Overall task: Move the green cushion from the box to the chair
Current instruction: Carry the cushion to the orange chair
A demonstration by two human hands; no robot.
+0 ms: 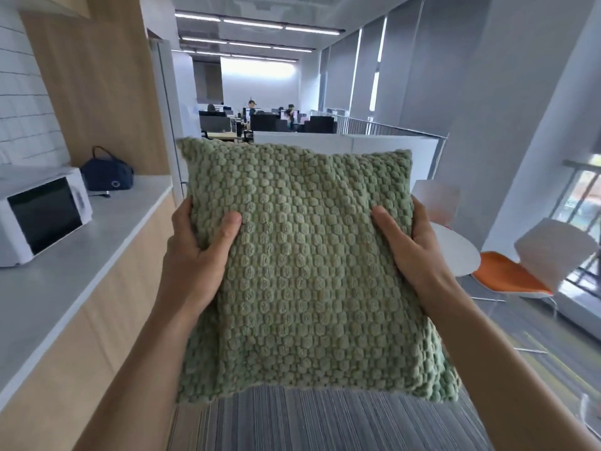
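Observation:
The green cushion (302, 275), square with a knobbly knitted surface, hangs upright in the air in front of me at chest height. My left hand (198, 252) grips its left edge with the thumb on the front. On the opposite edge, my right hand (413, 249) holds it the same way. A chair (533, 271) with an orange seat and a white back stands at the right, beyond the cushion. A second white-backed chair (439, 200) shows behind the cushion's right edge. No box is in view.
A long grey counter (74, 255) on wooden cabinets runs along the left, carrying a white microwave (42, 216) and a dark blue bag (107, 172). A round white table (458, 255) sits beside the chairs. Striped grey carpet lies below; white partitions and office desks stand far ahead.

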